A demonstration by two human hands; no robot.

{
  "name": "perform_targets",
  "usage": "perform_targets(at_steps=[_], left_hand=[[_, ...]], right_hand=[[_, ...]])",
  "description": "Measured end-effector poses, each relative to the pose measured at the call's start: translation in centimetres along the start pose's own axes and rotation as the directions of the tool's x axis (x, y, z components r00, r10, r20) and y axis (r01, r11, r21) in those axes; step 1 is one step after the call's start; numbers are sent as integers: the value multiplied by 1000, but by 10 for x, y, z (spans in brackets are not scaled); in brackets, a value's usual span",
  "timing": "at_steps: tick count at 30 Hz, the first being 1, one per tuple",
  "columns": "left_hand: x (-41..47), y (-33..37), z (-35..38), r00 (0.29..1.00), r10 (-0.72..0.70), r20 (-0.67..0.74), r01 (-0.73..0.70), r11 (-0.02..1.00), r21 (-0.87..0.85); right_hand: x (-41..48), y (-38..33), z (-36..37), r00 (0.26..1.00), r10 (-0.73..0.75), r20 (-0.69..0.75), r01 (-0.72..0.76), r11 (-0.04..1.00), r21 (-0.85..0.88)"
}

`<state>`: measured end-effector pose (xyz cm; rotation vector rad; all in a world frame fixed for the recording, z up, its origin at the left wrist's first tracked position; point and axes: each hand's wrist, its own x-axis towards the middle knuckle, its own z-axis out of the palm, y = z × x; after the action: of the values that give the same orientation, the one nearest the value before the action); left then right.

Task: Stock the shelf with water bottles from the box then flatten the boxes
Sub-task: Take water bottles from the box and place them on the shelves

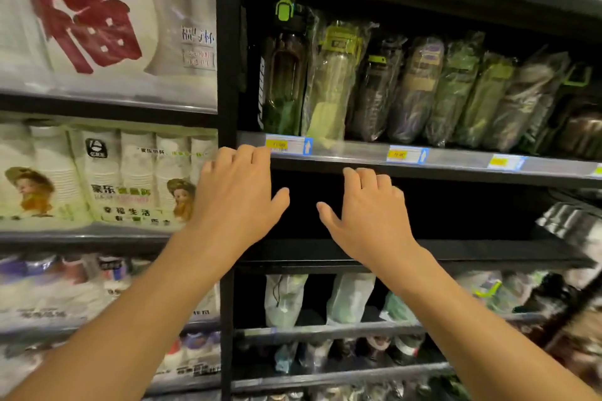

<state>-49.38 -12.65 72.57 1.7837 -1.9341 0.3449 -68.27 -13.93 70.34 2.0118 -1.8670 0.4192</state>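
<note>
Both hands are raised before a dark shelving unit, palms forward and fingers loosely spread, holding nothing. The left hand (236,192) has its fingertips at the front rail of the upper shelf (456,161), level with the leftmost price tag (288,145); whether they touch the rail cannot be told. The right hand (368,208) sits just below that rail, in front of a dark shelf bay that shows no goods at its left and centre. The two thumbs point toward each other with a clear gap between them.

The water bottles (374,85), most wrapped in clear plastic, stand in a row on the upper shelf, leaning rightward and packed closely from the left upright (228,42) to the right edge of view. The bay beneath is bounded by a black ledge (488,254) below; some wrapped goods (566,221) intrude at its far right.

Left of the upright, packs of paper cups (107,179) fill their shelves to the front edges. Lower shelves hold more wrapped items (350,298), blurred. No box is in view.
</note>
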Motion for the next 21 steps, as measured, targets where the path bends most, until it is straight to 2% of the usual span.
perform_targets(at_steps=[6,12,17,21], left_hand=[[-91,-6,-11,994,-29,101,22,997,71],[-170,-40,-8,957,-109,270,68,985,156],[-213,-96,-8,933,-181,312,122,972,200],[-235,-168,2,908,-250,335,193,962,194]], right_hand=[[-80,-20,0,991,-79,107,69,993,100],[-146,-57,16,957,-134,256,86,978,189],[-174,-113,24,934,-180,309,118,971,210],[-177,-179,42,914,-218,342,146,964,222]])
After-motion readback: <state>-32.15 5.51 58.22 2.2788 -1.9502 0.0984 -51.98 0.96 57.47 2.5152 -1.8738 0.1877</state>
